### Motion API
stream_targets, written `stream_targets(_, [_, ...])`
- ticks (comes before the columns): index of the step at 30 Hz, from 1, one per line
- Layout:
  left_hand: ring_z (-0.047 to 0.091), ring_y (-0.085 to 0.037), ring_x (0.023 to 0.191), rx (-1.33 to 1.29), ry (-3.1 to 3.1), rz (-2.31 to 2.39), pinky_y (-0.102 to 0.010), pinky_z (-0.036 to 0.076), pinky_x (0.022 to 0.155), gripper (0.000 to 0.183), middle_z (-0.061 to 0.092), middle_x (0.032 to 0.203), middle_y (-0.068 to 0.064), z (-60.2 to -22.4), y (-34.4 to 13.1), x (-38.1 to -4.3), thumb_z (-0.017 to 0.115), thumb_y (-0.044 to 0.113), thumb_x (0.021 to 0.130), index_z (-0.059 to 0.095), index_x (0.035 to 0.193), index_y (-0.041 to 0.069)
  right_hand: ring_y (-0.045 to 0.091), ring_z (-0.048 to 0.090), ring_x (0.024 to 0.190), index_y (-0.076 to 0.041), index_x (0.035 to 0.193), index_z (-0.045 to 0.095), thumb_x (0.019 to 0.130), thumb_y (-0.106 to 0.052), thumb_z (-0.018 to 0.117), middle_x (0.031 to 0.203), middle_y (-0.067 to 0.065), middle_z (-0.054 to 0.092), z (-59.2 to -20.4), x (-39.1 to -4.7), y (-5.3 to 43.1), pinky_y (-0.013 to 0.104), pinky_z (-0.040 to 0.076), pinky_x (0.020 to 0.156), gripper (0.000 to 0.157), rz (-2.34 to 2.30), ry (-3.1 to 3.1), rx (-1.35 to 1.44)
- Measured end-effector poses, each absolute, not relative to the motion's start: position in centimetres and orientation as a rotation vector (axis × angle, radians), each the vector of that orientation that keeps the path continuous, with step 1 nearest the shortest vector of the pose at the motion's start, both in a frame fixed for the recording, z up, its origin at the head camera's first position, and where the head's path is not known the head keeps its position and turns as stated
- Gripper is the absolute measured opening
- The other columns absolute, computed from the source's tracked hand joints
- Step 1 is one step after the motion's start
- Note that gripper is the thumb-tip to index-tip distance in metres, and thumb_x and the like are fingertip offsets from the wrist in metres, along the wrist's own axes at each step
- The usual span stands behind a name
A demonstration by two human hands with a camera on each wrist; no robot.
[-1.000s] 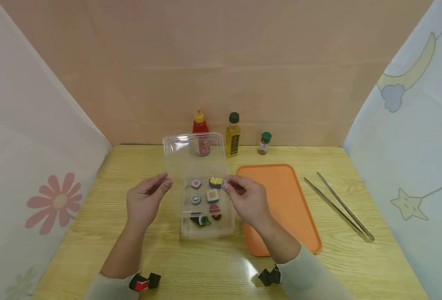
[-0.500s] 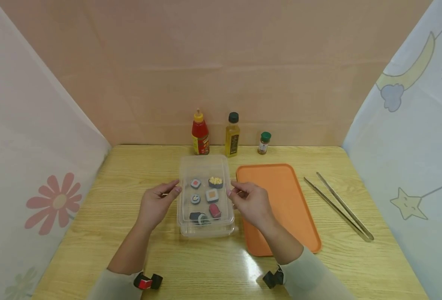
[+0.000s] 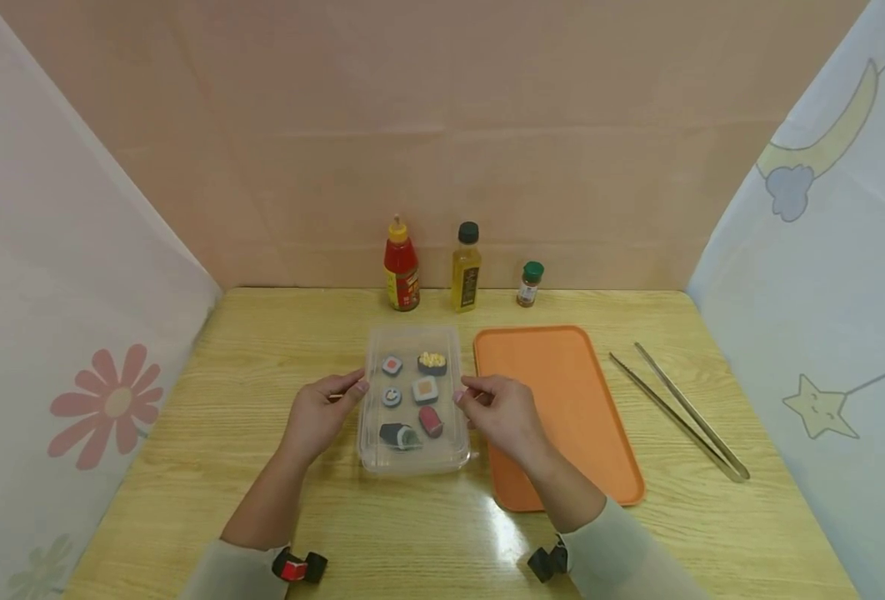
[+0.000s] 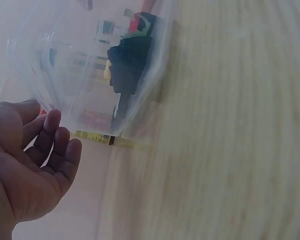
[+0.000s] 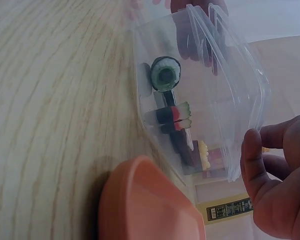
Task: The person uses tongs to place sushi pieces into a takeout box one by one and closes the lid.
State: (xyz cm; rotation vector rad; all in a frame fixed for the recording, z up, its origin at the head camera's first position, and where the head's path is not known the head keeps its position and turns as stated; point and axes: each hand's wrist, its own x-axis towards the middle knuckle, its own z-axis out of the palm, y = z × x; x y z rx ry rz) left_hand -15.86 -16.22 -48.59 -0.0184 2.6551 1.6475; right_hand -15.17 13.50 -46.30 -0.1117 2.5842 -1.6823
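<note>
A clear plastic lid (image 3: 408,340) lies over a clear plastic box (image 3: 416,468) in the middle of the table. Several sushi pieces (image 3: 425,390) show through it, among them a cone roll (image 3: 399,435) at the near left. My left hand (image 3: 324,410) pinches the lid's left edge between thumb and fingers. On the opposite edge, my right hand (image 3: 504,415) pinches the lid likewise. The right wrist view shows the lid (image 5: 257,82) tilted slightly, with a gap between it and the box rim. Its right edge meets the thumb and fingertip of the right hand (image 5: 282,175).
An orange tray (image 3: 562,400) lies just right of the box, under the right forearm. Metal tongs (image 3: 682,417) rest farther right. Along the back wall stand a red sauce bottle (image 3: 402,275), an oil bottle (image 3: 466,271) and a small green-capped jar (image 3: 529,285).
The lid has come down from a raised, upright tilt to lie over the box. Both hands have lowered with it, the left also moving right. Tray, tongs and bottles stay put.
</note>
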Motion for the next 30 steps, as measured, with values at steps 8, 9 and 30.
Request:
stream_targets(8, [0.069, -0.024, 0.113, 0.013, 2.671, 1.640, -0.043, 0.057, 0.095, 0.042, 0.075, 0.118, -0.005, -49.0, -16.1, -15.7, 0.071, 0.042, 0.099, 0.074, 0.130, 0.014, 0.023, 0.072, 0.062, 0.001, 0.119, 0.077, 0.092, -0.013, 0.077, 0.087, 0.004, 0.071, -46.7, -15.2, 13.6, 0.024, 0.050, 0.049, 0.030, -1.626, 2.622, -0.141])
stream_targets(9, [0.069, -0.024, 0.111, 0.016, 2.677, 1.625, -0.043, 0.057, 0.094, 0.042, 0.075, 0.116, -0.005, -49.0, -16.1, -15.7, 0.071, 0.041, 0.099, 0.074, 0.131, 0.013, 0.023, 0.072, 0.062, 0.000, 0.119, 0.077, 0.092, -0.013, 0.078, 0.087, 0.003, 0.071, -46.7, -15.3, 13.6, 0.024, 0.049, 0.049, 0.030, -1.614, 2.628, -0.143])
stream_targets(30, [0.057, -0.017, 0.063, 0.210, 2.221, 1.329, -0.031, 0.045, 0.059, 0.104, 0.066, 0.072, -0.005, -47.8, -17.0, -13.9, 0.074, 0.048, 0.095, 0.003, 0.168, 0.028, 0.012, 0.056, 0.047, -0.009, 0.156, 0.047, 0.098, -0.035, 0.074, 0.062, -0.006, 0.063, -47.0, -13.5, 14.4, 0.028, 0.047, 0.045, 0.070, -1.291, 2.615, -0.350])
